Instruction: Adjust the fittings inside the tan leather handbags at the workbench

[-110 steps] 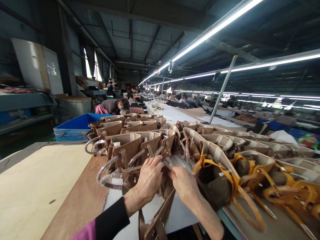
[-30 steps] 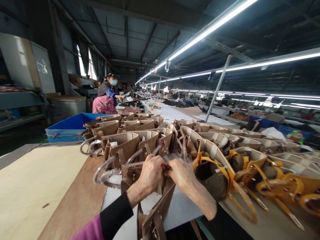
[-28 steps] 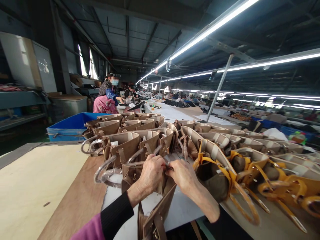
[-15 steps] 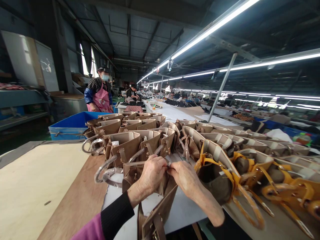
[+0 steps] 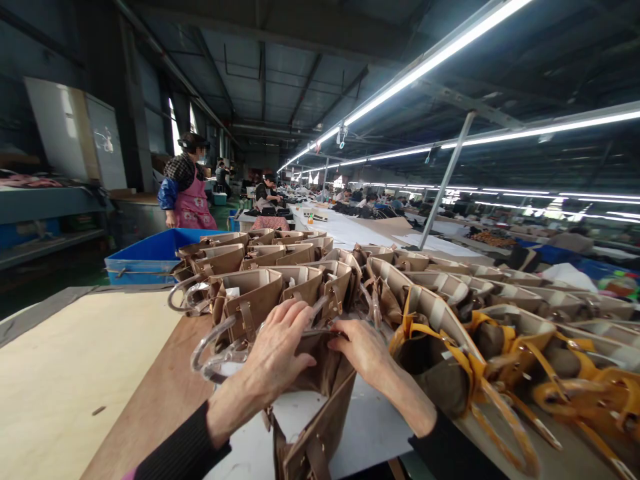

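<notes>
A brown handbag (image 5: 326,419) stands in front of me on the white sheet, its opening facing up. My right hand (image 5: 361,348) pinches the top rim at the bag's far side. My left hand (image 5: 277,349) lies over the left part of the same bag, fingers stretched out and thumb apart. Part of the rim and the left side are hidden beneath that hand. Just left of it, a plastic-wrapped handle (image 5: 213,350) loops outward over the table. Behind my hands stands another brown handbag (image 5: 255,300).
Rows of brown handbags (image 5: 295,255) fill the back, and bags with yellow straps (image 5: 463,360) crowd the right. A blue bin (image 5: 140,257) sits beyond the table's left end. A co-worker in a pink apron (image 5: 194,203) stands behind it. A metal post (image 5: 445,183) rises at right.
My left hand has come off its pinch beside the right hand, moved left and spread its fingers. My right hand stays at the rim. The co-worker has turned.
</notes>
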A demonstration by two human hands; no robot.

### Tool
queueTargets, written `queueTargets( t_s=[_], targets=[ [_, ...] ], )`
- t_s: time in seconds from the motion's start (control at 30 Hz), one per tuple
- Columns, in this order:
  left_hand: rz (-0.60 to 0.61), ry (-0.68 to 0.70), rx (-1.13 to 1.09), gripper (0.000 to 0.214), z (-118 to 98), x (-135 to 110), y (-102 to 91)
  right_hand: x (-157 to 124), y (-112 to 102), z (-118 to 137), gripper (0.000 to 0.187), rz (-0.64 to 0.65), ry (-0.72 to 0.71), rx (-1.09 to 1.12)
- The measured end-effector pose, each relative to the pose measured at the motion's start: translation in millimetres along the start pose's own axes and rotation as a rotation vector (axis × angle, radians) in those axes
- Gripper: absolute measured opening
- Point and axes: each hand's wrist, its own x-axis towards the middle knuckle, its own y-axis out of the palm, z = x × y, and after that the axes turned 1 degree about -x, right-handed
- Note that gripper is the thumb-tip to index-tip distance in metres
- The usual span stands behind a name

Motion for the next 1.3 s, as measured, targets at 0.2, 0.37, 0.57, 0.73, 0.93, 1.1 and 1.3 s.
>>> queueTargets(
  t_s=[0.2,0.37,0.57,0.73,0.93,1.1,1.3],
  targets=[
    [0.195,-0.417,-0.093,0.026,31,-22,-23.4,1,1,2,0.01,-0.025,-0.026,-0.006],
    [0.309,-0.462,-0.454,0.017,54,-15,-21.4,7,-1,-6,0.015,0.011,-0.103,0.032],
    [0.356,-0.569,-0.667,0.018,62,-11,-21.1,14,-2,-16,0.016,0.097,-0.147,0.132],
    [0.332,-0.571,-0.75,0.025,61,-15,-25.1,17,-2,-14,0.017,0.126,-0.122,0.129],
    [0.288,-0.486,-0.751,0.031,56,-18,-32.5,17,0,-16,0.02,0.155,-0.125,0.164],
    [0.304,-0.387,-0.706,0.037,65,-20,-29.4,18,0,-18,0.025,0.158,-0.137,0.231],
    [0.365,-0.547,-0.738,0.039,64,-17,-30.0,26,6,-26,0.026,0.225,-0.155,0.408]
  ],
)
